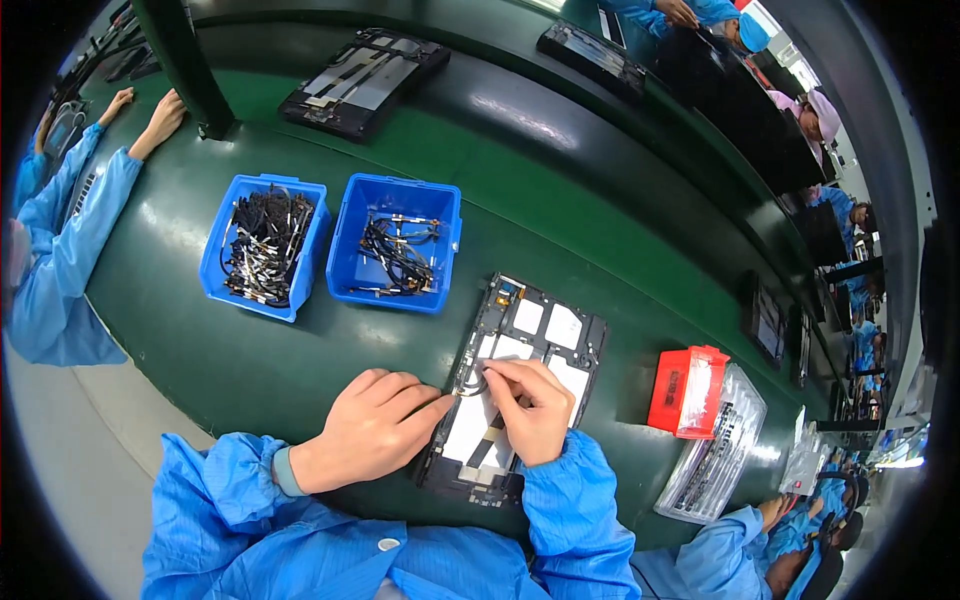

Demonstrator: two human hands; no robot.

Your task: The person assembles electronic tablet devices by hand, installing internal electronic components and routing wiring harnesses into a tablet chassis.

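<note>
A tablet with its back off (465, 440) lies tilted on the green bench in front of me, its white battery panels and black frame exposed. Over its left side, my right hand (535, 405) pinches a short black cable (474, 391) between thumb and fingers. The cable curves down toward my left hand (375, 430). That hand comes in from the left, thumb and index fingertips together at the tablet's left edge. Whatever sits between those left fingertips is hidden.
Two blue bins (335, 250) (213, 250) hold black cables, the left one fuller. At right stand a red bin (690, 390) and a clear tray (740, 420). Another opened tablet (365, 85) lies at the back. A co-worker's arm (90, 240) rests on the bench's left end.
</note>
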